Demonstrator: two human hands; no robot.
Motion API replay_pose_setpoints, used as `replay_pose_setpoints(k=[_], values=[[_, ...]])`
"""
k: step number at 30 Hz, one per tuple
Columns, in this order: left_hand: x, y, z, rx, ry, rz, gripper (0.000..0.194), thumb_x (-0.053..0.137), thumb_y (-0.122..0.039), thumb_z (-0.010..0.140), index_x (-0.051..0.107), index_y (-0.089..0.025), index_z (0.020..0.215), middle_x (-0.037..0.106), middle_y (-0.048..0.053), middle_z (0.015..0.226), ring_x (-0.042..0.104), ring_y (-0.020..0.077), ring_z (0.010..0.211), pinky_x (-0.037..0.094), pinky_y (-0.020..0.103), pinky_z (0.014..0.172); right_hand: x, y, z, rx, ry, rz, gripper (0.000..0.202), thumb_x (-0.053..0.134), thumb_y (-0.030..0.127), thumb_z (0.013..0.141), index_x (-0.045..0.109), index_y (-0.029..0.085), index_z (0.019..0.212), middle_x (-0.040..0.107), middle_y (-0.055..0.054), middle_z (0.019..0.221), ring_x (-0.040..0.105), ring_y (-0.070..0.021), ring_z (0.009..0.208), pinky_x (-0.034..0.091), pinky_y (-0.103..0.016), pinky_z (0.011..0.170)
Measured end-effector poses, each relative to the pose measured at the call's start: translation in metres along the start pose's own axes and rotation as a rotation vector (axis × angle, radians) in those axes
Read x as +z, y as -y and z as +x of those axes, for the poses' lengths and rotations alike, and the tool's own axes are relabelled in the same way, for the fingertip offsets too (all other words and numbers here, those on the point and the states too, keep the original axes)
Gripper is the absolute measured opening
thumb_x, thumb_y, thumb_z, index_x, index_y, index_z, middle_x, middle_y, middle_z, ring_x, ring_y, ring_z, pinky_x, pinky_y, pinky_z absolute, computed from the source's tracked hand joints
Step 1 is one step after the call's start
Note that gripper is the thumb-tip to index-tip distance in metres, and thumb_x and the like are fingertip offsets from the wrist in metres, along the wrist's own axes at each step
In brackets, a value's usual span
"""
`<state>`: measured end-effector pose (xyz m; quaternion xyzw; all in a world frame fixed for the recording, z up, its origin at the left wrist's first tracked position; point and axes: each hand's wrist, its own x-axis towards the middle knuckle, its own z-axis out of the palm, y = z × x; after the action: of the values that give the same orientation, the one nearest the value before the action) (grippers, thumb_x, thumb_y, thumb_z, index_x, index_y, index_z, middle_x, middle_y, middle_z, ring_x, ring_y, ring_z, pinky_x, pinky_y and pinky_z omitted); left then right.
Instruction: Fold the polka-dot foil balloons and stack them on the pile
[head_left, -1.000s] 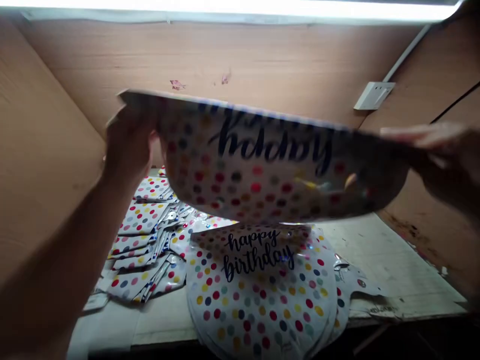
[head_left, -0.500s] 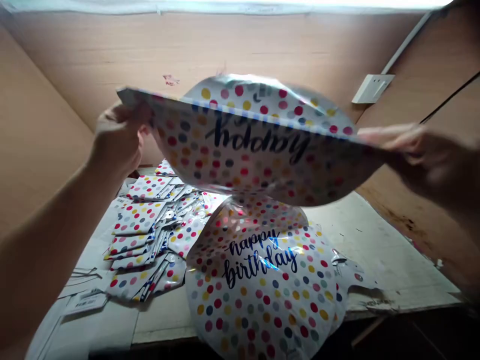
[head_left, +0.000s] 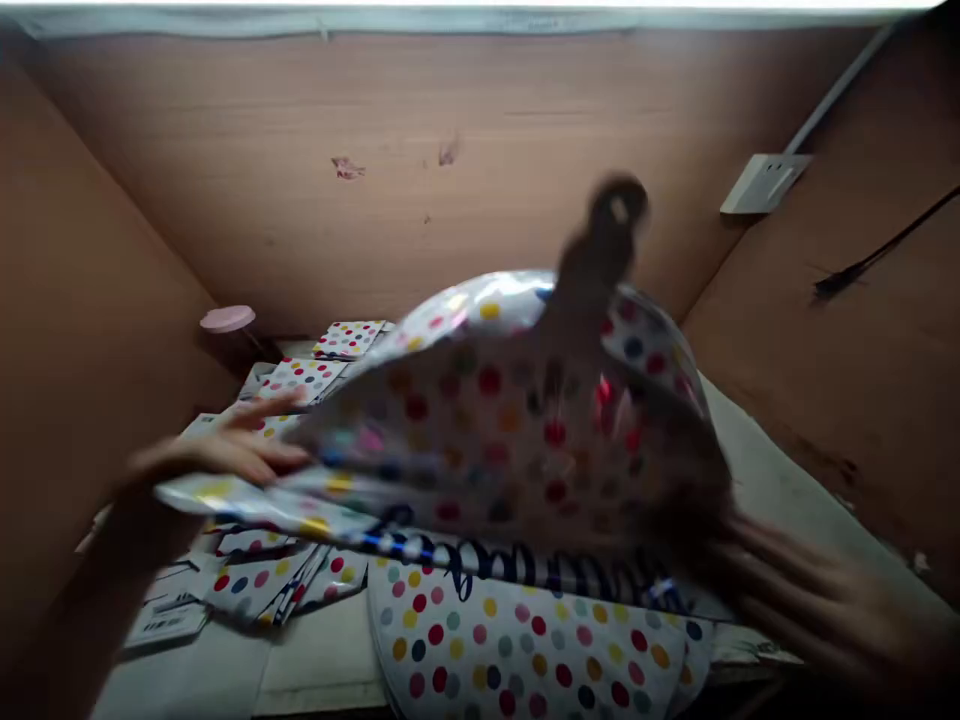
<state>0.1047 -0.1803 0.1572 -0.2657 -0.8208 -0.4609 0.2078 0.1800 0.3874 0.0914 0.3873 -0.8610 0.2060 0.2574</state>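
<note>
A flat, dotted foil balloon (head_left: 480, 440) hangs in the air between my hands, creased lengthwise, with dark lettering along its lower fold and its tail sticking up. My left hand (head_left: 217, 455) holds its left end, fingers over the edge. My right hand (head_left: 795, 580), blurred by motion, holds the right end; the balloon partly hides its fingertips. Below, more flat dotted balloons (head_left: 510, 650) lie at the table's front edge, mostly covered by the held one. Left of them is a pile of folded dotted balloons (head_left: 262, 580).
A pink round-topped object (head_left: 227, 319) stands at the back left. White tags with a barcode (head_left: 169, 622) lie at the front left. Wooden panels (head_left: 390, 200) enclose the table; a white socket (head_left: 765, 183) is fixed at the right, with a black cable (head_left: 870, 262) near it.
Both hands have come down with the balloon. It has turned over so its lettered fold is at the bottom and its tail shows on top, and it covers the lettering of the balloon below.
</note>
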Motion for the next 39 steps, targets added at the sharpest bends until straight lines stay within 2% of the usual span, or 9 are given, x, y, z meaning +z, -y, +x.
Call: replay_pose_setpoints(k=[3, 5, 12, 16, 23, 25, 29, 34, 39], values=[[0.035, 0.032, -0.055, -0.012, 0.340, 0.009, 0.019, 0.058, -0.041, 0.088, 0.073, -0.030, 0.090, 0.074, -0.003, 0.098, 0.049, 0.0281, 0.127, 0.041, 0.049, 0.103, 0.053, -0.009, -0.003, -0.127, 0.373, 0.120, 0.031, 0.048, 0.019, 0.093, 0.061, 0.032, 0.118, 0.058, 0.001, 0.132, 0.047, -0.0175, 0.129, 0.044, -0.034, 0.108], [0.052, 0.050, -0.089, -0.063, 0.486, 0.036, 0.025, 0.050, -0.036, 0.092, 0.071, -0.030, 0.103, 0.072, 0.002, 0.109, 0.043, 0.0277, 0.133, 0.037, 0.051, 0.107, 0.075, -0.005, -0.017, 0.000, 0.482, 0.216, 0.027, 0.042, 0.019, 0.095, 0.063, 0.029, 0.109, 0.051, 0.000, 0.139, 0.039, -0.0189, 0.134, 0.043, -0.035, 0.107], [0.084, 0.060, -0.151, -0.173, 0.379, 0.055, 0.042, 0.067, -0.032, 0.081, 0.062, -0.030, 0.123, 0.062, 0.006, 0.127, 0.037, 0.0288, 0.136, 0.035, 0.049, 0.110, 0.086, 0.011, -0.053, 0.318, 0.645, 0.442, 0.017, 0.051, 0.029, 0.091, 0.064, 0.021, 0.098, 0.043, -0.013, 0.144, 0.027, -0.0268, 0.139, 0.039, -0.044, 0.107], [0.096, 0.059, -0.146, -0.152, 0.355, -0.018, 0.032, 0.072, -0.038, 0.076, 0.071, -0.030, 0.107, 0.069, 0.005, 0.116, 0.045, 0.0308, 0.130, 0.028, 0.054, 0.112, 0.089, 0.005, -0.056, 0.384, 0.568, 0.540, 0.019, 0.061, 0.031, 0.084, 0.063, 0.021, 0.100, 0.045, -0.015, 0.143, 0.030, -0.0294, 0.138, 0.038, -0.046, 0.107], [0.107, 0.060, -0.125, -0.470, 0.530, -0.051, 0.033, 0.053, -0.048, 0.085, 0.073, -0.024, 0.093, 0.073, 0.006, 0.101, 0.062, 0.0284, 0.110, 0.039, 0.047, 0.105, 0.088, -0.005, -0.057, 0.658, 0.366, 0.664, 0.020, 0.051, 0.034, 0.089, 0.065, 0.023, 0.097, 0.067, -0.011, 0.115, 0.059, -0.0291, 0.115, 0.047, -0.045, 0.099], [0.116, 0.064, -0.124, -0.603, 0.417, 0.050, 0.039, 0.046, -0.051, 0.087, 0.070, -0.021, 0.083, 0.074, 0.007, 0.087, 0.068, 0.0261, 0.088, 0.053, 0.038, 0.085, 0.094, -0.007, -0.050, 0.783, 0.232, 0.594, 0.026, 0.049, 0.043, 0.089, 0.065, 0.022, 0.094, 0.070, -0.009, 0.100, 0.066, -0.0274, 0.095, 0.054, -0.039, 0.084], [0.136, 0.069, -0.118, -0.667, 0.131, 0.295, 0.040, 0.041, -0.053, 0.087, 0.060, -0.019, 0.078, 0.069, 0.006, 0.073, 0.065, 0.0242, 0.068, 0.051, 0.030, 0.061, 0.119, -0.009, -0.020, 0.992, 0.039, 0.271, 0.033, 0.044, 0.051, 0.090, 0.059, 0.022, 0.094, 0.066, -0.004, 0.079, 0.064, -0.0224, 0.075, 0.052, -0.029, 0.066], [0.154, 0.062, -0.102, -0.755, 0.129, 0.670, 0.040, 0.033, -0.043, 0.093, 0.060, -0.013, 0.098, 0.065, 0.009, 0.070, 0.064, 0.0272, 0.065, 0.049, 0.035, 0.061, 0.146, -0.015, 0.022, 1.071, 0.192, -0.268, 0.036, 0.033, 0.043, 0.097, 0.056, 0.016, 0.106, 0.065, -0.008, 0.071, 0.062, -0.0259, 0.067, 0.044, -0.033, 0.062], [0.206, 0.024, -0.090, -0.481, -0.057, 0.919, 0.047, 0.040, -0.036, 0.095, 0.044, -0.014, 0.137, 0.049, 0.019, 0.136, 0.044, 0.0357, 0.127, 0.036, 0.054, 0.101, 0.155, -0.023, 0.042, 1.078, 0.430, -0.458, 0.035, 0.031, 0.038, 0.098, 0.055, 0.017, 0.112, 0.067, -0.012, 0.077, 0.066, -0.0282, 0.074, 0.044, -0.033, 0.063]])
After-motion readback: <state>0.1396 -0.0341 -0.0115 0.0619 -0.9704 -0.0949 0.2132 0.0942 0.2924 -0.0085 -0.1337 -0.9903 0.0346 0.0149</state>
